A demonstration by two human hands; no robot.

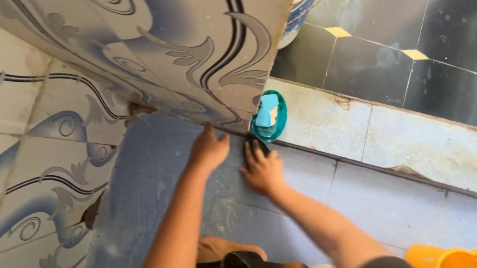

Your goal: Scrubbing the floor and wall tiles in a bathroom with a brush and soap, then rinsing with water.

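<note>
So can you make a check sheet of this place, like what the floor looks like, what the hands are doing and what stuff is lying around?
Surface: blue-grey tiled floor, wet-looking, by a pale step.
Job's things: dark scrubber under the right hand; teal soap dish holding a blue bar.
Clutter: orange jug at the bottom edge.
Grips: left hand pressed flat at the wall's base; right hand closed on the scrubber.
Cables: nothing seen.
Surroundings: swirl-patterned wall tiles, dark floor tiles beyond the step.
</note>
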